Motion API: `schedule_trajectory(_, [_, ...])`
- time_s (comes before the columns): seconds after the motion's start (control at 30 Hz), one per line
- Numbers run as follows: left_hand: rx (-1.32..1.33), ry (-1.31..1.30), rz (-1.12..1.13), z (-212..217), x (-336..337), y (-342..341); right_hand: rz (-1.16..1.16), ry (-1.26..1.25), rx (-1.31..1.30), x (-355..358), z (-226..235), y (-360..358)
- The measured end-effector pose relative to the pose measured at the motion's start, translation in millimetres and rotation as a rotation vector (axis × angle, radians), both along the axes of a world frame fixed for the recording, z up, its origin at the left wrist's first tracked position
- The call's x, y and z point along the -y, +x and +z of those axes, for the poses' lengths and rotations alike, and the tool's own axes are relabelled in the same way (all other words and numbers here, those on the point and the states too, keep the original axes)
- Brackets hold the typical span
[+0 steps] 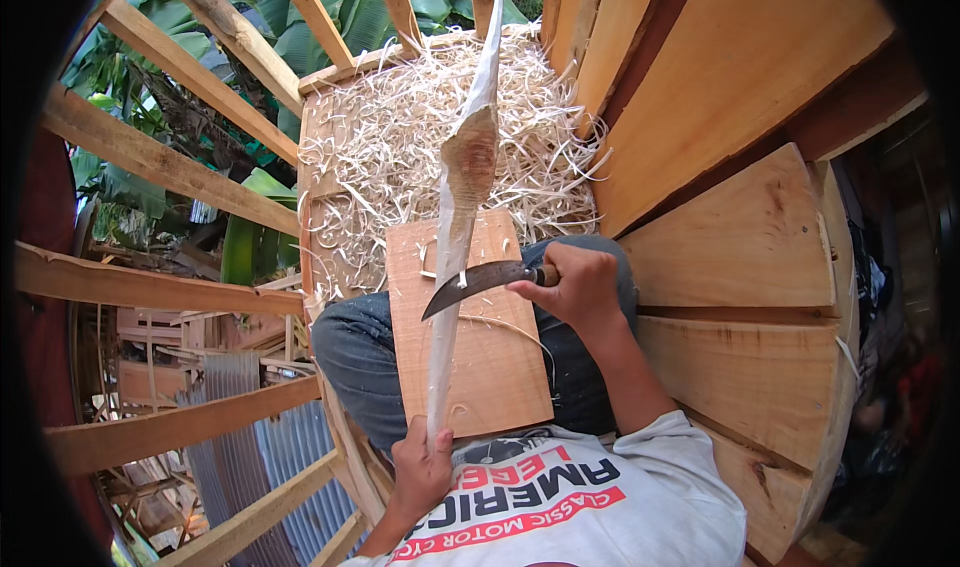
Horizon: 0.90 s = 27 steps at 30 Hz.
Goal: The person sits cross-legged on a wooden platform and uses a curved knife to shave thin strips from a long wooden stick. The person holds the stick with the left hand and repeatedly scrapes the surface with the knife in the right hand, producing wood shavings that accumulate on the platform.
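Observation:
My right hand [578, 285] is closed round the handle of a knife [482, 279], whose dark, curved blade lies across a long pale stick [446, 342]. Pale curls cling to the blade. In my left hand [422, 472] I grip the stick's near end, close to my shirt. The stick slants up and away from me over a flat wooden board [505, 377] on my lap, tapering to a thin far tip. A rough brown patch [470, 162] marks its wider middle. A thin curled strip [505, 325] rests on the board below the blade.
Wood shavings [390, 167] cover much of the plank floor ahead. A slatted wooden railing [180, 172] stands on the left, with banana leaves and corrugated sheets [290, 457] beyond. On the right rises a plank wall [740, 227], close to my right arm. My legs [360, 352] are bent under the board.

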<state>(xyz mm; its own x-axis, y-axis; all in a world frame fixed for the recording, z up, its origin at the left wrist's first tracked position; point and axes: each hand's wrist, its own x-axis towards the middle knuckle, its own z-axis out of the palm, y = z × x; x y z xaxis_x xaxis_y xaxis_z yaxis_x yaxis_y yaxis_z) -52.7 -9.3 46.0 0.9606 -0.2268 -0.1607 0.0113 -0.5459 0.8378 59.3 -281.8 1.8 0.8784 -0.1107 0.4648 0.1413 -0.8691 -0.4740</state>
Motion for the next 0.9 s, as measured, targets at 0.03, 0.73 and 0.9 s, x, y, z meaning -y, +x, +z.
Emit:
schedule_trajectory(0.03, [0.011, 0.001, -0.007, 0.0, 0.3, -0.2, -0.031, 0.003, -0.009, 4.0, -0.6, 2.7])
schedule_trajectory(0.73, [-0.107, -0.164, 0.111, -14.1, -22.2, 9.7, 0.39, 0.874, -0.571, 1.7, 27.1, -1.3])
schedule_trajectory(0.9, [-0.045, -0.187, 0.035, -15.9, -40.0, 26.4, 0.605, 1.468, -0.708, -0.6, 30.7, -16.5])
